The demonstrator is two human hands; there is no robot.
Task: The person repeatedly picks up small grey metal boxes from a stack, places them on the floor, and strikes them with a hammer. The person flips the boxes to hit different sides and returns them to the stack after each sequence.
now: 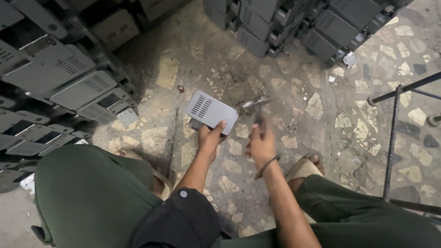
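Observation:
My left hand (211,137) grips the near edge of a grey metal box (210,110) with vent slots, holding it tilted on the stone floor. Just to its right, my right hand (261,144) is closed around the handle of a hammer (257,106). The hammer's head is blurred and hovers just right of the box's far corner. A metal bangle (266,166) sits on my right wrist. I am crouched, with dark green trousers on both knees and a sandalled foot (305,167) beside the right hand.
Stacks of similar grey metal casings (64,78) fill the left side. More casings (294,23) are piled at the top. A dark metal frame (392,133) stands at the right. Small debris lies scattered on the patterned stone floor (321,105).

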